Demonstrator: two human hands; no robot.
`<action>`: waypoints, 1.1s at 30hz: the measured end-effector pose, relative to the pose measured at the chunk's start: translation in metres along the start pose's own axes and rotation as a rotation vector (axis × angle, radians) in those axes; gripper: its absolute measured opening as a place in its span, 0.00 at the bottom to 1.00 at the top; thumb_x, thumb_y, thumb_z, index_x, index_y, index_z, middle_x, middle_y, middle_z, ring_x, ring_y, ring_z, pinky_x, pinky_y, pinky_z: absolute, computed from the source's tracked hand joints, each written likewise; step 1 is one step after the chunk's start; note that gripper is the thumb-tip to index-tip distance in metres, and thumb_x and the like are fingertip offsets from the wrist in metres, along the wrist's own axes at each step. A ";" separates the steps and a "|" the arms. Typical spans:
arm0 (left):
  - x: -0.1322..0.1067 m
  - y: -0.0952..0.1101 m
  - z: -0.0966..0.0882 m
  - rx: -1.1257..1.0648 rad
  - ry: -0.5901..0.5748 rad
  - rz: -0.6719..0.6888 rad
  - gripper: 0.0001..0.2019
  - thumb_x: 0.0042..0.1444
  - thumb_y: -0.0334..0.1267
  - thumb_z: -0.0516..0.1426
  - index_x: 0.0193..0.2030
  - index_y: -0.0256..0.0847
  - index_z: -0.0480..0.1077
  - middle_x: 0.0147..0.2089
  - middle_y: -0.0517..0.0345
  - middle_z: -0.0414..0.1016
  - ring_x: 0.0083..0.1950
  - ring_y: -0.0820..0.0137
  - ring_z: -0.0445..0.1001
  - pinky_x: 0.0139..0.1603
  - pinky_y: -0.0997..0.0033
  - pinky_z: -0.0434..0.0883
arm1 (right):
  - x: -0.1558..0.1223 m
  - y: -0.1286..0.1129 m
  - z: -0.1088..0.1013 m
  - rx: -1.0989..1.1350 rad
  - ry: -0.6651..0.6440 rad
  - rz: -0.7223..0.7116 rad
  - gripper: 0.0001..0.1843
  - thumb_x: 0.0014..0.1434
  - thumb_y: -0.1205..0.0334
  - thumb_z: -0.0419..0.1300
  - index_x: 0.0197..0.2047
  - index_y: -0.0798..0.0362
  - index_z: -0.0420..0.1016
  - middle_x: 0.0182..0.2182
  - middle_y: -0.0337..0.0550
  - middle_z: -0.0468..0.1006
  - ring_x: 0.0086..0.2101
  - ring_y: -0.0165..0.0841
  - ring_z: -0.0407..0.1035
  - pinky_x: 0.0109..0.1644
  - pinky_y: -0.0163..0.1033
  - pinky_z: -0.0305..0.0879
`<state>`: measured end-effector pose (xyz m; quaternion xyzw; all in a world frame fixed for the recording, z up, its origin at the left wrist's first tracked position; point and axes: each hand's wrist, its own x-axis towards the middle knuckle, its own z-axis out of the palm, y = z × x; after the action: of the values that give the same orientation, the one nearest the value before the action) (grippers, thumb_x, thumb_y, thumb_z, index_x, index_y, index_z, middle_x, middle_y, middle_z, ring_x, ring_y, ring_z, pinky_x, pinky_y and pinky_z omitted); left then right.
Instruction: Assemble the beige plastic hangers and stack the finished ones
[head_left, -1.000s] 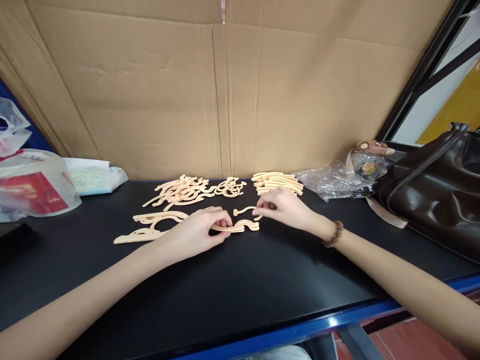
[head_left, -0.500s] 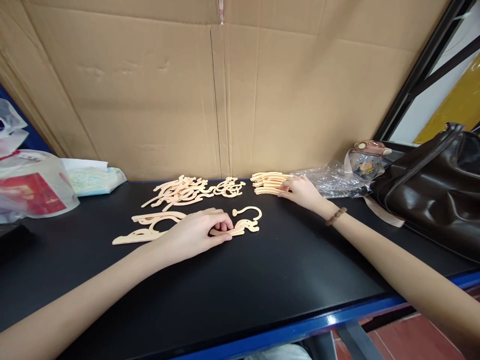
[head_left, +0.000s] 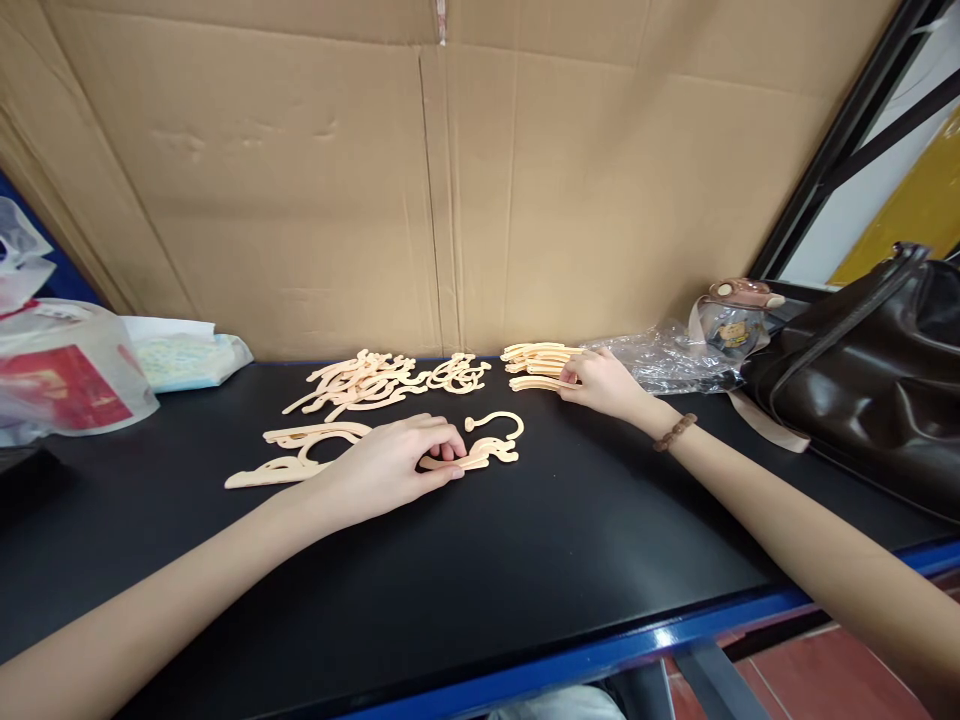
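Observation:
On the black table [head_left: 465, 580], my left hand [head_left: 394, 465] has its fingers closed on a flat pale wooden curved piece with a hook [head_left: 491, 445], pinning it to the surface. Farther back on the right, my right hand [head_left: 604, 383] reaches into a stack of curved wooden strips [head_left: 536, 365], fingers pinched on one strip. A larger arched wooden piece [head_left: 296, 450] lies just left of my left hand. Behind it sits a loose heap of wooden cut-outs [head_left: 382, 380].
A cardboard sheet [head_left: 450, 180] walls off the back. Crumpled clear plastic [head_left: 660, 360], a small bottle [head_left: 735, 315] and a dark brown bag [head_left: 862, 370] crowd the right. Plastic bags [head_left: 67, 370] and a tissue pack [head_left: 187, 355] sit at the left. The table's blue edge [head_left: 675, 635] runs along the front.
My right hand left the hooked piece and moved back right to the stack of strips. My left hand has stayed on the piece.

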<state>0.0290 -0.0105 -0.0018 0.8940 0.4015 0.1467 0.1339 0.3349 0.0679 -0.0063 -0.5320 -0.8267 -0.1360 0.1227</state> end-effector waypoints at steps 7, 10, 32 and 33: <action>0.000 -0.001 0.000 0.014 -0.015 -0.020 0.07 0.60 0.44 0.54 0.38 0.46 0.70 0.38 0.62 0.71 0.37 0.70 0.69 0.36 0.72 0.64 | 0.000 0.007 -0.002 0.112 -0.055 0.017 0.12 0.61 0.59 0.55 0.28 0.54 0.73 0.29 0.42 0.78 0.30 0.33 0.68 0.38 0.38 0.55; 0.000 0.000 -0.001 0.022 -0.019 -0.024 0.07 0.60 0.43 0.54 0.37 0.46 0.70 0.38 0.62 0.71 0.38 0.70 0.69 0.36 0.73 0.64 | 0.000 0.008 -0.002 0.150 -0.071 0.034 0.13 0.61 0.57 0.55 0.28 0.54 0.72 0.28 0.41 0.78 0.28 0.32 0.67 0.35 0.37 0.54; 0.000 0.001 0.000 -0.008 -0.042 0.010 0.06 0.59 0.43 0.55 0.38 0.45 0.70 0.37 0.62 0.71 0.38 0.71 0.71 0.37 0.74 0.66 | -0.012 -0.026 -0.020 0.717 -0.551 -0.173 0.22 0.52 0.42 0.62 0.28 0.55 0.70 0.21 0.37 0.73 0.23 0.27 0.63 0.27 0.32 0.55; 0.000 0.001 0.000 -0.008 -0.039 0.007 0.08 0.59 0.45 0.55 0.39 0.46 0.71 0.38 0.62 0.72 0.38 0.71 0.71 0.37 0.73 0.67 | -0.013 -0.026 -0.020 0.724 -0.567 -0.176 0.22 0.51 0.42 0.63 0.28 0.55 0.70 0.21 0.37 0.73 0.23 0.27 0.63 0.26 0.32 0.55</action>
<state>0.0297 -0.0116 -0.0013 0.8975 0.3952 0.1313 0.1450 0.3173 0.0396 0.0057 -0.3991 -0.8639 0.3019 0.0579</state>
